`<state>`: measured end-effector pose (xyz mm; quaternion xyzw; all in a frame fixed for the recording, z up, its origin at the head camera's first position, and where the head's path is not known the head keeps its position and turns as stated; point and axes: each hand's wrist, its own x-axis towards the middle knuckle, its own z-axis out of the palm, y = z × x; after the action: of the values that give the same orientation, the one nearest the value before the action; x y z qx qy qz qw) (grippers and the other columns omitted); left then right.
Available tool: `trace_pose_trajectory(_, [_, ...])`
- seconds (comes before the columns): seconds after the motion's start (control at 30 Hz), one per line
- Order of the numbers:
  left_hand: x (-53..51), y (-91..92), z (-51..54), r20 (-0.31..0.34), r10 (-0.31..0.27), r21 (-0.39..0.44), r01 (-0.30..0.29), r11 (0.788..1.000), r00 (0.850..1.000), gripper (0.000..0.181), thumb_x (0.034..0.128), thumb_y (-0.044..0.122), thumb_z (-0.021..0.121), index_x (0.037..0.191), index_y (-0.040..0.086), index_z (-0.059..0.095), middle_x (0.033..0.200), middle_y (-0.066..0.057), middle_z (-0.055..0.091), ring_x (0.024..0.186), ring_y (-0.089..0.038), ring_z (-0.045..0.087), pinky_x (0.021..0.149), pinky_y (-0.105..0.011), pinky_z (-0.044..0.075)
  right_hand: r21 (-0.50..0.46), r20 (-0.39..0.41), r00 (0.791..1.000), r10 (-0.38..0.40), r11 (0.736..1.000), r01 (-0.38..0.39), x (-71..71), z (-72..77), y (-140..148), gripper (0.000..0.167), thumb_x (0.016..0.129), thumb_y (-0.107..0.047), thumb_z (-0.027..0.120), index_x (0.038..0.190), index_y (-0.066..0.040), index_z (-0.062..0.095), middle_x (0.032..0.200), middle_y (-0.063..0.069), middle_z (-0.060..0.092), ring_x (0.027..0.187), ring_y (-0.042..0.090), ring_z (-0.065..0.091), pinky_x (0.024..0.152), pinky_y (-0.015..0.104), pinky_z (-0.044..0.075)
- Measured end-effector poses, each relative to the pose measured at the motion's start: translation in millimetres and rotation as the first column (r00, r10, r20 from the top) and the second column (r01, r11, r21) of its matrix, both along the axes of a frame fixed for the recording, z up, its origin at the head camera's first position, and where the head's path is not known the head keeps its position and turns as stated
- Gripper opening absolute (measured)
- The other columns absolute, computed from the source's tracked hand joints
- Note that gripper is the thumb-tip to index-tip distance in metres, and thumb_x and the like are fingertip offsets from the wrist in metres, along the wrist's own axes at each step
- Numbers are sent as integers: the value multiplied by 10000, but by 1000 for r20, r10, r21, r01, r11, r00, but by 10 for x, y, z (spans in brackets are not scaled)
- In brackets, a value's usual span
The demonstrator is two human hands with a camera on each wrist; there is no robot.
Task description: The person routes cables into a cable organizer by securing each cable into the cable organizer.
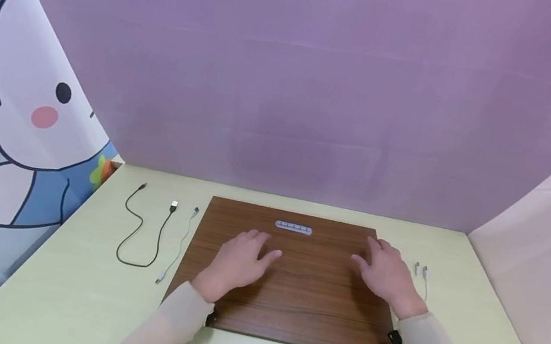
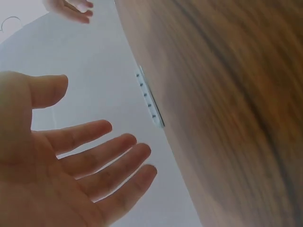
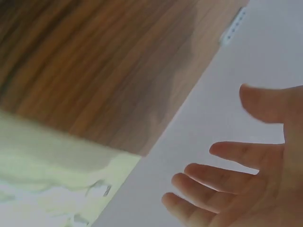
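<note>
I see a black cable (image 1: 141,223) and a white cable (image 1: 180,248), then the brown board (image 1: 309,298); above it my left hand (image 1: 238,259) spreads its fingers, the pale slotted strip (image 1: 294,227) lies near the far edge, my right hand (image 1: 389,274) spreads likewise, white connectors (image 1: 425,273) beyond.

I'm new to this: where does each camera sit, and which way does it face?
Head: on the person's head, facing forward and down at the board; left hand, right hand and sleeves show.
Left wrist: on that wrist, facing past the left hand at the board; part of the right hand shows.
Right wrist: on that wrist, facing past the right hand at the board; no left hand shows.
Wrist views share board and strip.
</note>
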<state>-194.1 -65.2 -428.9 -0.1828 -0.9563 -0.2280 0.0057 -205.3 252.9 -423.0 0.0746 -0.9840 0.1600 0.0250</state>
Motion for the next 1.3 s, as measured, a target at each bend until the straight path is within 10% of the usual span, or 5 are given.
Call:
trace_pose_trajectory(0.43, [43, 236, 53, -3, -85, 238, 84, 968, 996, 511, 1062, 493, 460, 1270, 78, 672, 1269, -80, 676, 1198, -291, 613, 1007, -481, 482, 23, 26, 1000, -10, 1000, 9, -61, 34, 339, 408, 987, -51, 529, 1332, 165, 516, 1258, 405, 536, 1139, 576, 549, 896, 657, 496])
trace_pose_trajectory(0.97, [77, 577, 94, 147, -170, 375, 104, 921, 974, 385, 1050, 442, 530, 1183, 132, 717, 1123, 19, 710, 1070, -167, 638, 941, -389, 520, -21, 148, 989, 22, 1000, -19, -297, 73, 679, 408, 943, -28, 533, 1274, 211, 524, 1282, 416, 544, 1151, 552, 563, 921, 616, 495])
trace_pose_trajectory(1.3, [23, 738, 60, 295, -265, 536, 70, 841, 918, 370, 1049, 406, 550, 1159, 88, 705, 1011, -58, 728, 880, -208, 688, 771, -316, 545, -4, 200, 980, 10, 1000, -9, -403, 80, 755, 406, 930, -48, 550, 1241, 213, 537, 1249, 422, 557, 1138, 568, 566, 939, 635, 480])
